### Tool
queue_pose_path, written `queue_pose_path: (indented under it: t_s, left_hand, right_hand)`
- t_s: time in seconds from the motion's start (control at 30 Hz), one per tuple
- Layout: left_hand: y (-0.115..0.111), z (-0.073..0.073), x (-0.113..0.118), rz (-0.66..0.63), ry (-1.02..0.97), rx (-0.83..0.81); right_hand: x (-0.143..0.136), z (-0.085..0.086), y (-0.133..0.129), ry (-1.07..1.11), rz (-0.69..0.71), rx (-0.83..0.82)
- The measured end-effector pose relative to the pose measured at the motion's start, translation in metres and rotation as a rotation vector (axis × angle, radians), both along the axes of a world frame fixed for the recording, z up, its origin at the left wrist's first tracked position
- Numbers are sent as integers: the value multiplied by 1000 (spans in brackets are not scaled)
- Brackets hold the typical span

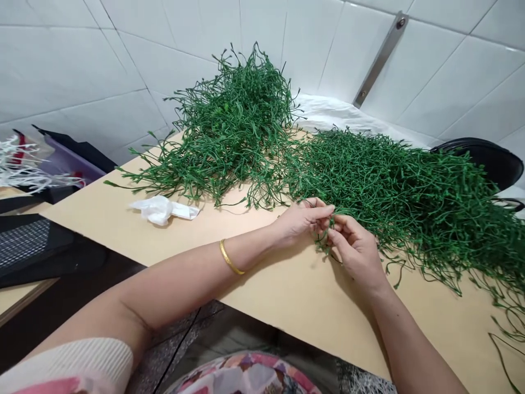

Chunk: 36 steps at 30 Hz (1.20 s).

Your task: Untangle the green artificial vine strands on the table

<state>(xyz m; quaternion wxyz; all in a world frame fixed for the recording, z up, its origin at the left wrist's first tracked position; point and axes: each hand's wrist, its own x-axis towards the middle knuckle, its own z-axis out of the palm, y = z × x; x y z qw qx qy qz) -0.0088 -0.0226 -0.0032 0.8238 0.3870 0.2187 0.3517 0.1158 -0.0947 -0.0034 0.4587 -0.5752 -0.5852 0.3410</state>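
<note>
My left hand (301, 220), with a gold bangle on its wrist, is closed in a pinch on thin green strands (324, 241) near the middle of the table. Close beside it on the right, my right hand (356, 246) pinches the same small bunch, and the fingertips of both hands nearly touch. Some strand ends hang below the fingers over the table top. Just behind the hands lies a long heap of green strands (381, 180) that runs off to the right. A taller green pile (246, 109) stands at the back left.
The pale wooden table (262, 290) bears a crumpled white tissue (162, 210) on its left part. White stringy material (24, 164) and a black mesh item (24, 243) are at the far left. A black round object (484, 158) sits at the back right, by the tiled wall.
</note>
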Motion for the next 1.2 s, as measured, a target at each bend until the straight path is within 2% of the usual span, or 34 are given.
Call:
queue_pose_path:
  t_s: [0.13,0.23,0.47,0.6,0.8,1.03,1.2]
  left_hand:
    - [-3,1,-2,-38,112,65]
    - [-7,-1,0,-34,183,89]
    - [-3,-4,0,-62,181,9]
    - [-1,-4,-1,-119,183,-24]
    - [0,-5,-1,-138,160,-9]
    - [3,-1,-2,-307,63,-235]
    - [-4,-2,0,-186,154,-127]
  right_hand:
    - [9,-2,1,-15,-54,-3]
    - [14,-1,2,-13,-36,-27]
    - [21,3,4,157,51,-95]
    - [25,0,6,266,27,-107]
    - [21,0,6,235,11,-73]
    - [12,3,3,202,57,-39]
    - [12,1,3,133,20,-25]
